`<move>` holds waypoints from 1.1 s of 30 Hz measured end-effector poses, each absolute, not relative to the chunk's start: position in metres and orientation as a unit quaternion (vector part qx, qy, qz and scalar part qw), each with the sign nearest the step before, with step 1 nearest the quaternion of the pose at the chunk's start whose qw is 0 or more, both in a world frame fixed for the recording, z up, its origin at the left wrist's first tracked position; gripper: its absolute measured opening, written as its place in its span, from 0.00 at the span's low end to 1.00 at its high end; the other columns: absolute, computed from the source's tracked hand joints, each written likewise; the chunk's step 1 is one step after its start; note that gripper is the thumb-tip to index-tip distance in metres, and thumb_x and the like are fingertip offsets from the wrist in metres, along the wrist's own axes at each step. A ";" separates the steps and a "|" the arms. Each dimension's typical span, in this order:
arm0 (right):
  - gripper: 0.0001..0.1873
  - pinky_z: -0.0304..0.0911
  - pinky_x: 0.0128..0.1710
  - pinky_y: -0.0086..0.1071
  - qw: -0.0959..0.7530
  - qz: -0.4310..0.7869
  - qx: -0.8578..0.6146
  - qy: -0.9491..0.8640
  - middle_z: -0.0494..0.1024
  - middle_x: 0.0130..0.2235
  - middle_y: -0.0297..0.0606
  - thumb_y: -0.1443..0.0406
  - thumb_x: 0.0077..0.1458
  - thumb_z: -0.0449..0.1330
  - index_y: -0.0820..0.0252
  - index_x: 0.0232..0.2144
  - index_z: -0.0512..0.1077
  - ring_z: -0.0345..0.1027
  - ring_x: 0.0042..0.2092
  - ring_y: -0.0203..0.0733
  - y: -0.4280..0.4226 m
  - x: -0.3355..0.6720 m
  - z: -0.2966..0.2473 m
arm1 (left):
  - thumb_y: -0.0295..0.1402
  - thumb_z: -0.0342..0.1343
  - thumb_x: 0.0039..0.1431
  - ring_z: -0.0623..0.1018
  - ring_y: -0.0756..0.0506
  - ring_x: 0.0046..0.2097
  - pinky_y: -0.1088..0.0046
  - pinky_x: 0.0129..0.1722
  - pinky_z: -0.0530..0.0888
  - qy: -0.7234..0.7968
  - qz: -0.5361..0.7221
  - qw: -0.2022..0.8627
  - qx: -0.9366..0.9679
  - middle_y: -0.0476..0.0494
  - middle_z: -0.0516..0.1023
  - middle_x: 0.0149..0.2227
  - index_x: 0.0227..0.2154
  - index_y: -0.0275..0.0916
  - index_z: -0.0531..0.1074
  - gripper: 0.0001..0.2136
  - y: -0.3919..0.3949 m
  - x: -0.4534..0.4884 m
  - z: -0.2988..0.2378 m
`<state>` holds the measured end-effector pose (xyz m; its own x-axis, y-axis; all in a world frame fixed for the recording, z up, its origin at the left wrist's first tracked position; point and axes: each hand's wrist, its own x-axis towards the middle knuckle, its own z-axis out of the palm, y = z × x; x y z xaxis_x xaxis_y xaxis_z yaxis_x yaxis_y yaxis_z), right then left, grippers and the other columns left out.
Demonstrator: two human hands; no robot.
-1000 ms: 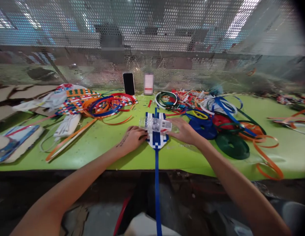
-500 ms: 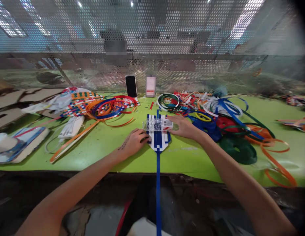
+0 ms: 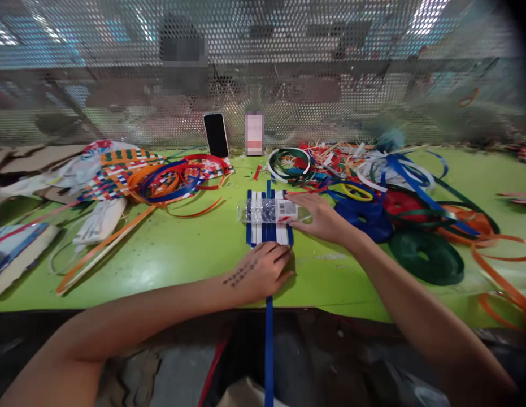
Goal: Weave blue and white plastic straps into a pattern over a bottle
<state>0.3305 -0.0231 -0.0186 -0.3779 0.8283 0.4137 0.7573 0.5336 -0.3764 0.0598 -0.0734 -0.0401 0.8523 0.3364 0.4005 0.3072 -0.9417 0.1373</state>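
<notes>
A flat piece of woven blue and white plastic strips (image 3: 259, 233) lies on the table in front of me. Across it rests a clear plastic bottle (image 3: 265, 211) with a white printed label, lying on its side. My right hand (image 3: 316, 216) holds the bottle's right end between thumb and fingers. Over the near end of the woven piece, my left hand (image 3: 266, 271) has its fingers curled down onto the strips and hides that end. A long blue strip (image 3: 269, 345) runs from under this hand past the table's front edge.
Coils of orange and blue strip (image 3: 161, 183) lie at left beside a white power strip (image 3: 100, 221). Rolls of blue, red and green strip (image 3: 426, 257) crowd the right. A black-screened phone (image 3: 215, 135) and a blurred pink-white card (image 3: 254, 133) stand before a perforated metal screen (image 3: 309, 85).
My left hand has moved from the left edge of the woven piece, nearer to me and rightward, onto its near end. My right hand stays on the bottle. The view has tilted down slightly.
</notes>
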 end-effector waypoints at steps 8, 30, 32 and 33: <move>0.38 0.60 0.71 0.60 0.284 0.072 -0.486 -0.823 0.71 0.71 0.46 0.60 0.65 0.69 0.49 0.74 0.65 0.64 0.71 0.61 -0.019 0.331 -0.016 | 0.32 0.53 0.77 0.79 0.38 0.56 0.58 0.56 0.77 0.181 0.205 0.033 0.961 0.33 0.82 0.58 0.59 0.31 0.76 0.15 -0.074 0.058 -0.030; 0.07 0.71 0.50 0.44 0.294 0.205 -0.580 -0.731 0.80 0.44 0.41 0.61 0.62 0.71 0.55 0.41 0.79 0.77 0.48 0.51 -0.103 0.274 -0.032 | 0.47 0.70 0.64 0.76 0.34 0.55 0.50 0.58 0.76 0.378 0.217 0.125 0.892 0.39 0.77 0.53 0.48 0.41 0.76 0.19 -0.048 0.003 -0.030; 0.09 0.70 0.50 0.45 0.290 0.202 -0.580 -0.734 0.78 0.44 0.41 0.59 0.62 0.71 0.55 0.41 0.78 0.76 0.48 0.52 -0.105 0.274 -0.035 | 0.50 0.71 0.62 0.76 0.33 0.56 0.49 0.58 0.75 0.373 0.214 0.131 0.893 0.38 0.77 0.54 0.49 0.41 0.75 0.22 -0.049 0.002 -0.030; 0.11 0.70 0.50 0.46 0.291 0.197 -0.581 -0.734 0.78 0.45 0.41 0.58 0.62 0.72 0.55 0.42 0.77 0.76 0.48 0.52 -0.106 0.273 -0.037 | 0.51 0.71 0.61 0.76 0.33 0.56 0.49 0.59 0.75 0.372 0.213 0.135 0.893 0.38 0.78 0.54 0.49 0.41 0.75 0.23 -0.050 0.002 -0.030</move>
